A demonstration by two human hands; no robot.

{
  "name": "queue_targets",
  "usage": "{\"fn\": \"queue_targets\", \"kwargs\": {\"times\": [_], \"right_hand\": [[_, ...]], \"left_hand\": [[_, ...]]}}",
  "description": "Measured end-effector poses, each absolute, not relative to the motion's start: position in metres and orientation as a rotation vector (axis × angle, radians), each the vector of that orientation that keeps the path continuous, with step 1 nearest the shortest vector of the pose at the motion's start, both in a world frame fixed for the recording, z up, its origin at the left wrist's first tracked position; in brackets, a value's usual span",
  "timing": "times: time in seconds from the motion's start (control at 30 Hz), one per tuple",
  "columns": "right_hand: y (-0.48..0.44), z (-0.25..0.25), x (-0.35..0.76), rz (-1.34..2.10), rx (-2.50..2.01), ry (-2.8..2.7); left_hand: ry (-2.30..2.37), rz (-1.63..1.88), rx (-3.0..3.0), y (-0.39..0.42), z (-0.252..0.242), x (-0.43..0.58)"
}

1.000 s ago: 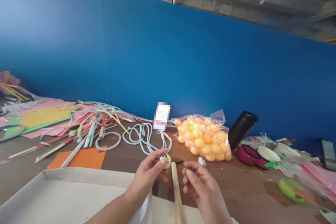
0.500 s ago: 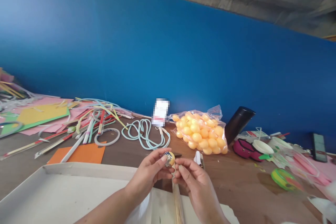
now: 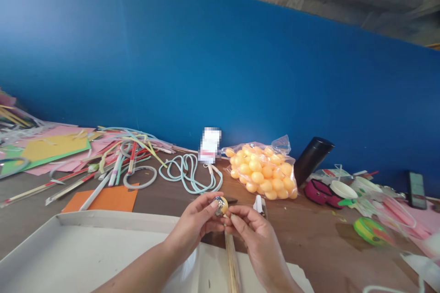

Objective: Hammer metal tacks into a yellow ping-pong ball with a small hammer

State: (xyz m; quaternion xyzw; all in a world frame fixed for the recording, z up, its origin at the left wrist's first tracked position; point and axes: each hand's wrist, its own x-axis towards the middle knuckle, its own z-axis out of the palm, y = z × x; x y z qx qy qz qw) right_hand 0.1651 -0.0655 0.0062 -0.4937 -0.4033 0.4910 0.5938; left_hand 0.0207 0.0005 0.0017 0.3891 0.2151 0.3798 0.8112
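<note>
A small orange ball (image 3: 223,204) with a shiny decorated patch is pinched in the fingertips of my left hand (image 3: 195,224). My right hand (image 3: 252,233) has its fingers pressed to the same ball from the right. Both hands hover over the brown table (image 3: 316,247), just above a bundle of thin wooden sticks (image 3: 232,263) that runs toward me. A clear bag of orange balls (image 3: 263,174) lies behind the hands.
A white tray (image 3: 85,252) fills the near left. Coloured paper (image 3: 55,146), straws and tubes (image 3: 120,165), a looped pale cord (image 3: 189,174), a black cylinder (image 3: 312,160), a pink pouch (image 3: 319,192), a green disc (image 3: 369,231) and a phone (image 3: 416,183) lie about. A blue wall stands behind.
My right hand has moved left and closed its fingers onto the ball held by my left hand. The view shifted slightly.
</note>
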Motion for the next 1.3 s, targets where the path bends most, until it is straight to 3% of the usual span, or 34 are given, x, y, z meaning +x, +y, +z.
{"fn": "queue_targets", "kwargs": {"times": [1.3], "right_hand": [[-0.0637, 0.0077, 0.1622, 1.263, -1.179, -0.763]], "left_hand": [[0.566, 0.787, 0.986, -0.0040, -0.0016, 0.0246]]}}
